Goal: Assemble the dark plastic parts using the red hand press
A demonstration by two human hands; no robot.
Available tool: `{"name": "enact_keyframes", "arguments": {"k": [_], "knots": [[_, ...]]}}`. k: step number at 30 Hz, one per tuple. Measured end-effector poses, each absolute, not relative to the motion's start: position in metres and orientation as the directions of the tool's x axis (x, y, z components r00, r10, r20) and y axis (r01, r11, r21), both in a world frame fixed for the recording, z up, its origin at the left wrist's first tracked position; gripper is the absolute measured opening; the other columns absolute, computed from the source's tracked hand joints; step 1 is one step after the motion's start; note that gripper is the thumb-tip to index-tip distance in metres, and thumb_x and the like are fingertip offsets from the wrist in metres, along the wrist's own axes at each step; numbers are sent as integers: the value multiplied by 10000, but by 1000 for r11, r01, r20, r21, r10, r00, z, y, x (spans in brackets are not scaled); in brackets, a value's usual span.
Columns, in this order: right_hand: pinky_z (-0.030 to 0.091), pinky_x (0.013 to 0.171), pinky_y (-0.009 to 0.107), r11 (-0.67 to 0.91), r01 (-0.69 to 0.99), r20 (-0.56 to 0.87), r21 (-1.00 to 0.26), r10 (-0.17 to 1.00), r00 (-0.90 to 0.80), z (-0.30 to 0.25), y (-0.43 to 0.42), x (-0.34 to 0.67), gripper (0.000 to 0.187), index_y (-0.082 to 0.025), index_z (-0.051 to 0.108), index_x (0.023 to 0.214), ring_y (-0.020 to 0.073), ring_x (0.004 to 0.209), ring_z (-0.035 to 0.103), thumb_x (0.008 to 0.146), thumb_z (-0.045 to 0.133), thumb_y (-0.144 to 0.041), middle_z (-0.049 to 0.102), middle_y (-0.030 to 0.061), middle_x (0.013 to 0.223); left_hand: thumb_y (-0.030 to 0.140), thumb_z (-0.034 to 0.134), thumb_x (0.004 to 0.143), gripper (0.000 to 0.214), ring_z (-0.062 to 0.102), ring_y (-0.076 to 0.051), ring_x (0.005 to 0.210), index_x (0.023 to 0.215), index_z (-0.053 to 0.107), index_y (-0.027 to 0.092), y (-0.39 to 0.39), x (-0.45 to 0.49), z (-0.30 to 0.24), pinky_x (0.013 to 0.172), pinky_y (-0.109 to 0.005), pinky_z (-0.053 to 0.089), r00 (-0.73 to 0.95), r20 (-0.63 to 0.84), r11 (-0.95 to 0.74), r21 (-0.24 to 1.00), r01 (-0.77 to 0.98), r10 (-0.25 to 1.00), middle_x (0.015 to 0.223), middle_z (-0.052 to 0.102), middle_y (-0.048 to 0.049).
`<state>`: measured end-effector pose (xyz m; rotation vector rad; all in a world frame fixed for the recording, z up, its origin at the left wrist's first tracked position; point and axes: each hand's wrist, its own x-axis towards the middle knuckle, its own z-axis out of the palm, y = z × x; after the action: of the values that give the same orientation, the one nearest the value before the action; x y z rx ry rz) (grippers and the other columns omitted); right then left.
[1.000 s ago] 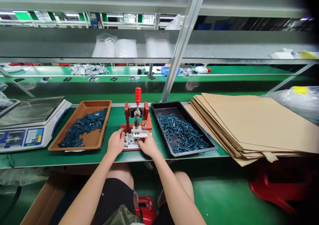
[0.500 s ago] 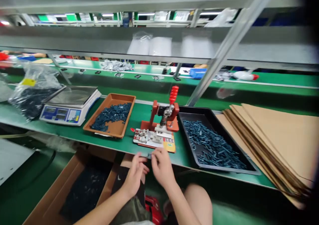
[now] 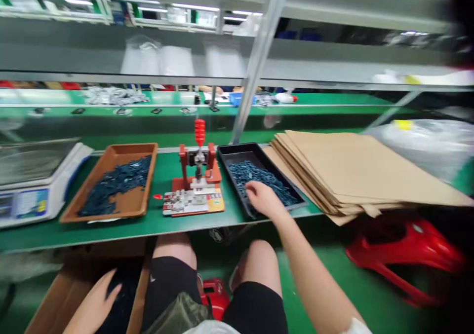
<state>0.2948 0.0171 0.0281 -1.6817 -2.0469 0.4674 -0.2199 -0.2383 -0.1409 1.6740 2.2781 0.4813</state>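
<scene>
My right hand (image 3: 263, 199) is over the black tray (image 3: 296, 199), fingers bent down and together at the small dark blue strip-like parts (image 3: 242, 170) in it. Whatever lies between those fingertips is too small to make out. Low on the left, my left hand (image 3: 92, 299) has thumb and fingers apart, above a cardboard box (image 3: 55, 294) with dark parts inside. Between the two trays stands a hand-operated toggle press (image 3: 199, 164) with a red grip, its metal fixture (image 3: 183, 201) in front. The brown tray (image 3: 129, 208) left of it bears a pile of small dark blue pieces (image 3: 126, 178).
A weighing scale (image 3: 33, 186) sits at the left. Stacked cardboard sheets (image 3: 333, 161) lie right of the black tray, with a plastic bag (image 3: 425, 141) beyond. A metal post (image 3: 255, 67) rises behind the press. Beneath the bench at right is a red stool (image 3: 411, 245).
My hands were together before the press. The right has gone to the black tray, the left down over the cardboard box with fingers spread. The view has turned right.
</scene>
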Motion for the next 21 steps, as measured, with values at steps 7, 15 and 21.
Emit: {"name": "enact_keyframes", "arguments": {"k": [7, 15, 21], "knots": [[464, 741, 286, 19, 968, -186, -250, 980, -67, -12, 75, 294, 160, -143, 703, 926, 258, 899, 713, 801, 612, -98, 756, 147, 951, 380, 471, 947, 302, 666, -234, 1035, 1051, 687, 196, -108, -184, -4, 996, -390, 529, -141, 375, -20, 395, 919, 916, 1092, 709, -98], [459, 686, 298, -24, 934, -94, -356, 996, -10, 7, 62, 308, 92, -179, 693, 737, 243, 776, 696, 745, 602, -171, 735, 109, 789, 315, 615, 839, 390, 639, -291, 1121, 1188, 695, 162, 19, -216, 16, 1020, -367, 481, -105, 87, 97, 97, 991, 991, 1149, 681, -138], [478, 591, 273, 79, 431, 36, -899, 994, -107, 26, 27, 307, 181, -196, 649, 821, 186, 661, 646, 761, 601, -360, 658, 23, 716, 307, 479, 874, 374, 676, -324, 1040, 1067, 749, 135, 36, -226, 2, 963, -402, 500, -30, 38, 30, 14, 999, 999, 1060, 711, -178]]}}
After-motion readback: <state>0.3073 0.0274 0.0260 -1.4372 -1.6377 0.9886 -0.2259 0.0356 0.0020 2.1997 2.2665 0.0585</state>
